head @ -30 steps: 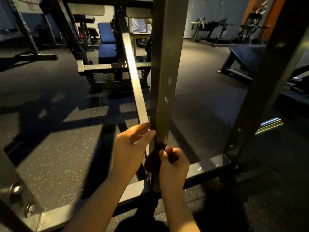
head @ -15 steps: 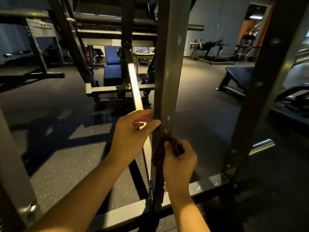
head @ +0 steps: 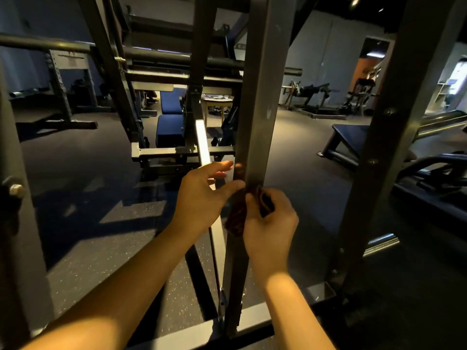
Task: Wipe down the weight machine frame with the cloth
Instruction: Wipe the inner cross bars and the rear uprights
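A grey steel upright (head: 259, 97) of the weight machine frame stands straight ahead, bolted to a base rail (head: 187, 335). My right hand (head: 269, 224) grips a dark brown cloth (head: 236, 218) and holds it against the upright's near face at mid height. My left hand (head: 202, 198) is just left of the upright with fingers nearly straight, its thumb tip touching the post edge above the cloth. Part of the cloth is hidden under my right fingers.
A second slanted upright (head: 394, 137) rises at right, another post (head: 15, 223) with a bolt at far left. A bright diagonal bar (head: 203, 145) runs behind my left hand. Blue padded seat (head: 170, 128), a bench (head: 351, 140) and other machines stand on the dark rubber floor.
Both hands and the cloth have slid up the upright from near its base to mid height. The view has tilted upward with them.
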### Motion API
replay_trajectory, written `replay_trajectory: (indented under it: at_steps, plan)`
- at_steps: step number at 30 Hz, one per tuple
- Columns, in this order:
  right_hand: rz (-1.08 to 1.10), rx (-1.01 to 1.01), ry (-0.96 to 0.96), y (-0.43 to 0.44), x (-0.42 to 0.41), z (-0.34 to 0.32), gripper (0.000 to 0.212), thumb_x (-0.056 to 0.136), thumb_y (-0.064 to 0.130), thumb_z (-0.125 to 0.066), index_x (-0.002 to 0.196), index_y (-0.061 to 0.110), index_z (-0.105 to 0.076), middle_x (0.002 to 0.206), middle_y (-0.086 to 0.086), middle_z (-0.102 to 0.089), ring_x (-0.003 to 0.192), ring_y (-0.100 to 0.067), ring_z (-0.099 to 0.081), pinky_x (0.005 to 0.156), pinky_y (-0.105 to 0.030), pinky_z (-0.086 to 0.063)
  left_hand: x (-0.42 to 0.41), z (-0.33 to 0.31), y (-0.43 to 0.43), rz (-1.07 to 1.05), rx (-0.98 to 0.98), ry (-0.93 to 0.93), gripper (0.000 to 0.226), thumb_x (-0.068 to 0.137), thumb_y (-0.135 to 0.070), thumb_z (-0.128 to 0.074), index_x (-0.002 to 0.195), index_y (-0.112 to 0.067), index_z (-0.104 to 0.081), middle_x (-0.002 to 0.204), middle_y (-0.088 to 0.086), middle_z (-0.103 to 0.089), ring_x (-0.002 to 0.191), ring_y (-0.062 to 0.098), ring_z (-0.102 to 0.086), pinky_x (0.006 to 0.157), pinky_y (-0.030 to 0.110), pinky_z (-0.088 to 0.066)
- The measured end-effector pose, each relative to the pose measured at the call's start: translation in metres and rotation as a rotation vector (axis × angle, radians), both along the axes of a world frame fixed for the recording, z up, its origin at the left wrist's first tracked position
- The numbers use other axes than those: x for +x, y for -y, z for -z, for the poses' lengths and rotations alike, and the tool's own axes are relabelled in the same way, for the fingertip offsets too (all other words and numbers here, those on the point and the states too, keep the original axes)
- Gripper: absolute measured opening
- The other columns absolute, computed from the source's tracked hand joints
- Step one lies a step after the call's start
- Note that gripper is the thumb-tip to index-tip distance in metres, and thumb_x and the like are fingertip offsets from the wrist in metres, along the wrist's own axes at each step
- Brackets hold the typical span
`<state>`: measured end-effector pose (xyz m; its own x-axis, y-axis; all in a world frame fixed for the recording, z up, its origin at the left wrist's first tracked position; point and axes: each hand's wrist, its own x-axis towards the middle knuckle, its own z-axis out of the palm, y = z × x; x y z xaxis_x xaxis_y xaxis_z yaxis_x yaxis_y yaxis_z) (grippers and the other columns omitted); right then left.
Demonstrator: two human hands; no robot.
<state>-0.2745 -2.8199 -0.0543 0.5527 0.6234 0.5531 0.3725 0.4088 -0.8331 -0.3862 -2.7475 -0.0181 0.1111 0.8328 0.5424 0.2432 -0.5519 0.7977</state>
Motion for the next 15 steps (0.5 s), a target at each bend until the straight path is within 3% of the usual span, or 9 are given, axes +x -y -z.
replay_trajectory:
  at_steps: [3, 6, 8, 12, 15]
  plan:
    - [0.01, -0.03, 0.056, 0.01, -0.004, 0.025, 0.027, 0.093, 0.008, -0.069, 0.095, 0.035, -0.064, 0.098, 0.012, -0.067, 0.096, 0.001, -0.067, 0.084, -0.013, -0.053, 0.0, -0.001, 0.0, 0.003, 0.005, -0.001, 0.048, 0.084, -0.029, -0.082, 0.13, -0.025, -0.069, 0.125, -0.01, -0.069, 0.116, 0.005, -0.061, 0.095, 0.012, -0.043]
    - [0.017, -0.25, 0.027, 0.02, -0.004, 0.064, 0.028, 0.092, 0.011, -0.071, 0.09, 0.038, -0.064, 0.096, 0.013, -0.067, 0.095, 0.002, -0.065, 0.087, -0.028, -0.058, 0.001, -0.003, 0.005, 0.048, 0.019, -0.001, 0.036, 0.087, -0.025, -0.079, 0.122, -0.031, -0.072, 0.118, -0.018, -0.07, 0.115, 0.002, -0.063, 0.099, 0.015, -0.044]
    - [0.005, -0.206, 0.065, 0.017, -0.001, 0.046, 0.025, 0.093, 0.015, -0.07, 0.091, 0.04, -0.064, 0.095, 0.013, -0.067, 0.094, -0.001, -0.067, 0.089, -0.036, -0.059, 0.0, -0.006, 0.009, 0.077, 0.031, 0.0, 0.033, 0.089, -0.021, -0.078, 0.117, -0.037, -0.07, 0.113, -0.021, -0.07, 0.113, 0.002, -0.064, 0.1, 0.019, -0.045]
    - [0.004, 0.081, 0.157, 0.005, 0.003, -0.032, 0.031, 0.093, 0.011, -0.07, 0.09, 0.04, -0.061, 0.091, 0.019, -0.065, 0.094, 0.001, -0.066, 0.087, -0.018, -0.053, -0.001, -0.007, 0.007, 0.086, 0.036, -0.02, 0.033, 0.091, -0.02, -0.075, 0.123, -0.027, -0.07, 0.122, -0.009, -0.071, 0.117, 0.009, -0.063, 0.099, 0.024, -0.048]
    - [0.011, 0.047, 0.155, 0.009, 0.003, -0.002, 0.03, 0.093, 0.012, -0.069, 0.092, 0.04, -0.059, 0.094, 0.018, -0.064, 0.096, 0.001, -0.066, 0.087, -0.016, -0.053, -0.002, -0.009, 0.007, 0.091, 0.024, -0.014, 0.033, 0.09, -0.02, -0.076, 0.116, -0.038, -0.068, 0.114, -0.022, -0.068, 0.114, 0.004, -0.063, 0.094, 0.017, -0.045]
